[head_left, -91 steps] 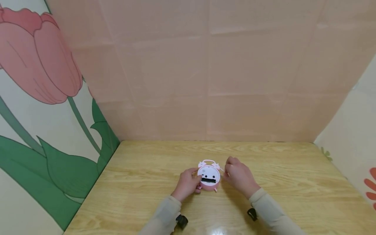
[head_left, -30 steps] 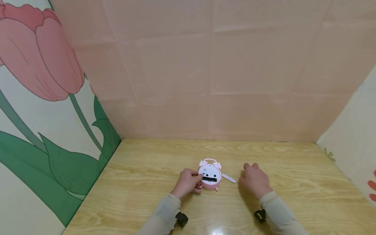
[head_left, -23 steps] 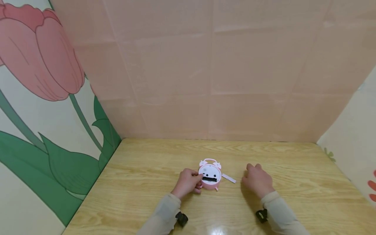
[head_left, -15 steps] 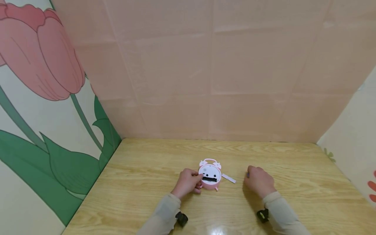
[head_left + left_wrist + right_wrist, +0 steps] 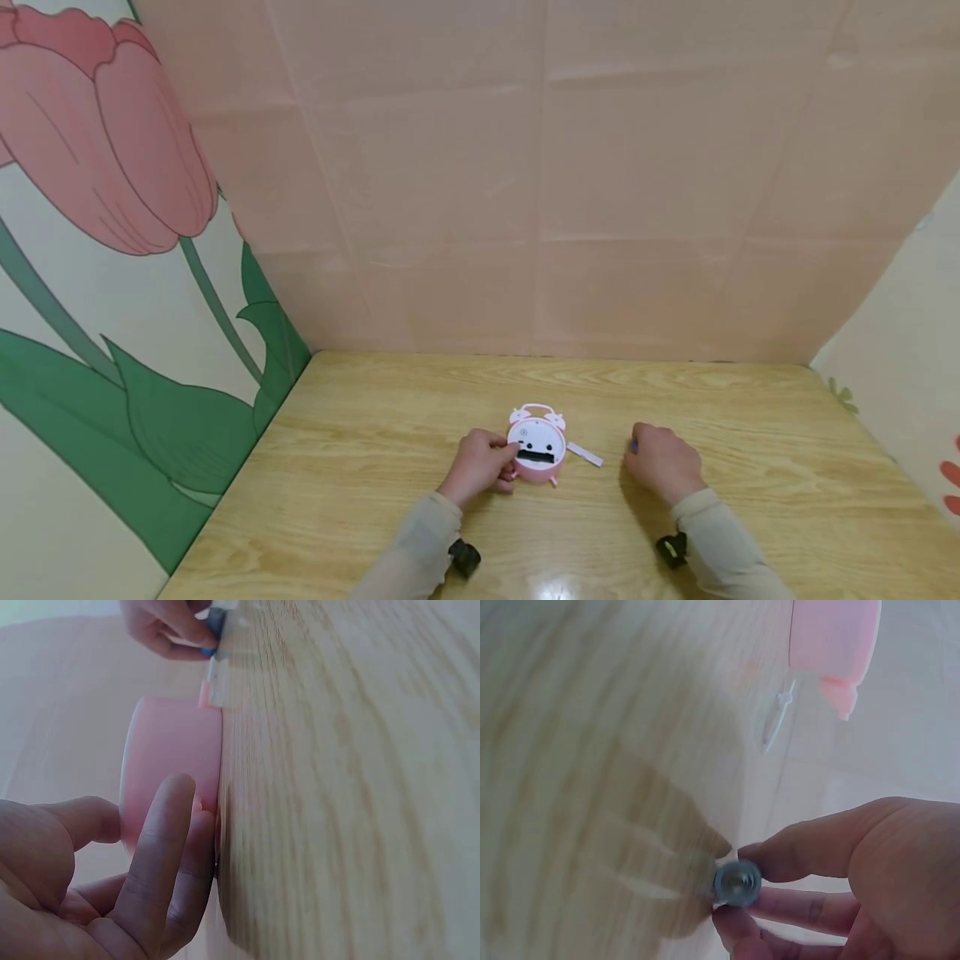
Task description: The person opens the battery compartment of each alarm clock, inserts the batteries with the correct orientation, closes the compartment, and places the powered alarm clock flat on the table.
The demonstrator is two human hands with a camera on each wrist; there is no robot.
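Note:
A pink twin-bell alarm clock (image 5: pixel 536 437) lies with its white back upward, and a long black battery slot shows uncovered there. My left hand (image 5: pixel 477 468) grips its left side, thumb at the back's edge and fingers against the pink case (image 5: pixel 172 750). Just right of the clock a thin white battery cover (image 5: pixel 584 454) lies on the table. Farther right, my right hand (image 5: pixel 663 461) pinches a small battery (image 5: pixel 737 883) between thumb and fingers, low over the wood. Its round metal end faces the right wrist camera; a bit of blue shows in the head view.
The wood-grain table (image 5: pixel 390 417) runs back to a creased pinkish sheet (image 5: pixel 525 208). A wall with a painted tulip (image 5: pixel 112 142) stands on the left, a pale wall (image 5: pixel 907 333) on the right. Black wrist devices (image 5: pixel 464 558) sit under both sleeves.
My right hand has left the clock's side, set the battery cover down beside it, moved right and taken hold of the battery. My left hand keeps its grip on the clock.

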